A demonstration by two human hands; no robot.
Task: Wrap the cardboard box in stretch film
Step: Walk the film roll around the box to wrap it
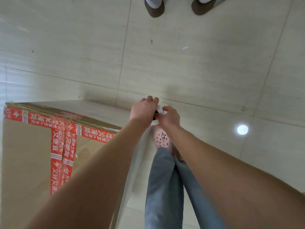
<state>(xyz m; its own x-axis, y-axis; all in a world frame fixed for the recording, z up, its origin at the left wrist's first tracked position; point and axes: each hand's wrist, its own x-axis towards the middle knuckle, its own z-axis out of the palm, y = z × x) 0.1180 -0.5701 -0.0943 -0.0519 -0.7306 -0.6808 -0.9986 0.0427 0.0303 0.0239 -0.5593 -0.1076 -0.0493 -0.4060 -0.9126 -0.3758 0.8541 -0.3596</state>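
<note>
Head view, looking steeply down. Both hands are out in front, close together, clamped on a stretch film roll [156,117]: left hand [143,109] cupped over its upper end, right hand [170,117] gripping from the right side, fingers closed. Only a white rim and a dark core of the roll show between them; its long axis cannot be read for sure, likely upright.

The cardboard box [28,154] sits to the left of the hands and nearer the body, under the left forearm, so the left hand is the nearer one. It is tall, standing on the floor [198,63], its top face roughly level with the hands. A sheet of clear film [137,162] runs from the roll back toward the body along the box's right edge; it looks taut, glossy, streaked. The far side of the box also looks glazed, so some film seems already on. Judgement: mid-wrap, and the next pass should carry the roll leftward round the far corner with tension kept.

Materials: matte brown corrugated board, sharp edges; red printed tape [61,156] crossing the top in a T, shiny, slightly wrinkled. Floor is pale glossy tile with thin joints and a lamp glare to the right of the hands. Below the hands: grey jeans, a pink perforated clog [162,139]. Far ahead, another person's shoes [154,6].
</note>
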